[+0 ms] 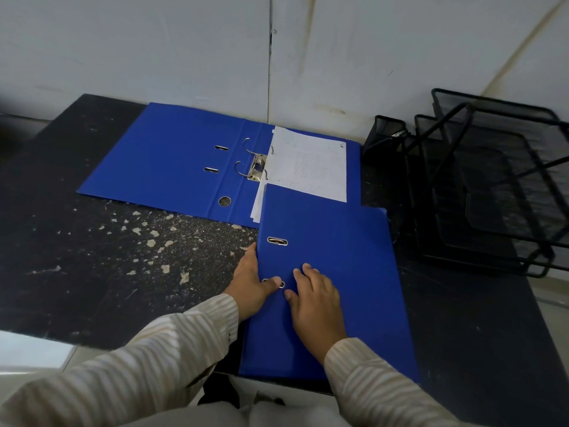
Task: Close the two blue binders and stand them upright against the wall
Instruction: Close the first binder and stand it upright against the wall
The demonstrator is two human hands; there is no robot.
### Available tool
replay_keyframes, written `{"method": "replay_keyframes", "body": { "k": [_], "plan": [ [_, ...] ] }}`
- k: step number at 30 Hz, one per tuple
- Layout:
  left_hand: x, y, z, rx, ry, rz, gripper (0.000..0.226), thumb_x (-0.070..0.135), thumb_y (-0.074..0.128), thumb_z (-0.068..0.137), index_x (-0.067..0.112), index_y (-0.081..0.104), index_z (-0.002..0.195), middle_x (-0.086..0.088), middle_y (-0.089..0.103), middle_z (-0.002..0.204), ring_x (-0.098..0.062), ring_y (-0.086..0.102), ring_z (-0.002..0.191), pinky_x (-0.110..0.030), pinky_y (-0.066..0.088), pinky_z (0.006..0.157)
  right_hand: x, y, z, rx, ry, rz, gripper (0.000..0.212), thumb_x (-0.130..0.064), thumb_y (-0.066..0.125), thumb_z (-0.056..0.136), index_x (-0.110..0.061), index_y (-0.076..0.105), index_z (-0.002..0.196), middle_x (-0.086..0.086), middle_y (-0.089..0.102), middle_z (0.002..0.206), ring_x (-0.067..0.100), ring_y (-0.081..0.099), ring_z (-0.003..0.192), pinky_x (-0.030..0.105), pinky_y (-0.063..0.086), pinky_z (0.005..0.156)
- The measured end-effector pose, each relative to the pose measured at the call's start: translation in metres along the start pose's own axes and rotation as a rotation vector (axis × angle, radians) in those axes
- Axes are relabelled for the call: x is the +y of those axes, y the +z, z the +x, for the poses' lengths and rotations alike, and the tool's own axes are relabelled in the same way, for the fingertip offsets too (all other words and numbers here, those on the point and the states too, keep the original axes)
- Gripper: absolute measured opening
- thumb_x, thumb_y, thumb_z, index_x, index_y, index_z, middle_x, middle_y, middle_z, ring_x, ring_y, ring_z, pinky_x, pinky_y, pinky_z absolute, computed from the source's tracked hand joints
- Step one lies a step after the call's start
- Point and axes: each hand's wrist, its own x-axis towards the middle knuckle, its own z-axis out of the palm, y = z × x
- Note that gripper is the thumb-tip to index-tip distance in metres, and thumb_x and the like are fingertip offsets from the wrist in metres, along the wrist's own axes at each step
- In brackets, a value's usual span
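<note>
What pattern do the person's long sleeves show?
Fine cream and white stripes on both long sleeves, seen in the head view.

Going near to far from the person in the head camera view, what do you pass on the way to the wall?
Striped sleeves → hands, left hand and right hand → closed blue binder → open blue binder with its paper sheets → wall.
</note>
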Motion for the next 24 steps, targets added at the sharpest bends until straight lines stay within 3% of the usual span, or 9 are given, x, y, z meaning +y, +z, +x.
{"method": "replay_keyframes", "body": {
  "k": [9, 13, 16, 20, 24],
  "plan": [
    [0.003, 0.014, 0.005, 0.158, -0.057, 0.216, 0.085, 0.022, 0.072, 0.077, 0.014, 0.024, 0.147, -0.006, 0.044, 0.141, -0.026, 0.044, 0.129, -0.049, 0.039, 0.107, -0.002, -0.001, 0.000, 0.032, 0.005, 0.000, 0.047, -0.040, 0.034, 0.099, -0.018, 0.039, 0.140, 0.003, 0.032, 0.151, 0.022, 0.027, 0.138, 0.038, 0.022, 0.111],
    [0.005, 0.015, 0.007, 0.167, -0.102, 0.145, 0.089, 0.020, 0.074, 0.071, 0.017, 0.027, 0.146, -0.006, 0.044, 0.138, -0.028, 0.043, 0.127, -0.050, 0.041, 0.105, -0.006, -0.007, 0.008, 0.134, 0.019, 0.089, 0.030, -0.030, 0.046, 0.095, -0.013, 0.057, 0.118, 0.006, 0.050, 0.133, 0.026, 0.042, 0.124, 0.038, 0.031, 0.100],
    [0.010, 0.008, 0.020, 0.167, -0.189, 0.200, 0.084, 0.026, 0.071, 0.069, 0.021, 0.033, 0.143, -0.008, 0.042, 0.135, -0.032, 0.039, 0.126, -0.049, 0.039, 0.104, -0.009, -0.011, 0.024, 0.153, 0.047, 0.180, 0.018, -0.024, 0.047, 0.095, -0.011, 0.057, 0.103, 0.006, 0.049, 0.133, 0.025, 0.039, 0.127, 0.036, 0.029, 0.101],
    [0.023, -0.004, 0.048, 0.153, -0.228, 0.013, 0.047, 0.036, 0.059, 0.085, 0.017, 0.053, 0.128, -0.013, 0.049, 0.132, -0.035, 0.051, 0.119, -0.051, 0.043, 0.103, -0.012, -0.015, 0.048, 0.118, 0.095, 0.238, 0.031, -0.026, 0.043, 0.096, -0.014, 0.050, 0.124, 0.002, 0.034, 0.150, 0.020, 0.022, 0.141, 0.036, 0.018, 0.114],
    [0.029, -0.017, 0.072, 0.035, -0.285, -0.261, 0.039, 0.024, 0.062, 0.090, 0.011, 0.053, 0.126, -0.014, 0.061, 0.126, -0.034, 0.063, 0.107, -0.051, 0.052, 0.094, -0.012, -0.012, 0.055, 0.136, 0.108, 0.150, 0.043, -0.031, 0.041, 0.096, -0.019, 0.041, 0.137, 0.000, 0.034, 0.150, 0.019, 0.025, 0.139, 0.037, 0.019, 0.112]
  ]
}}
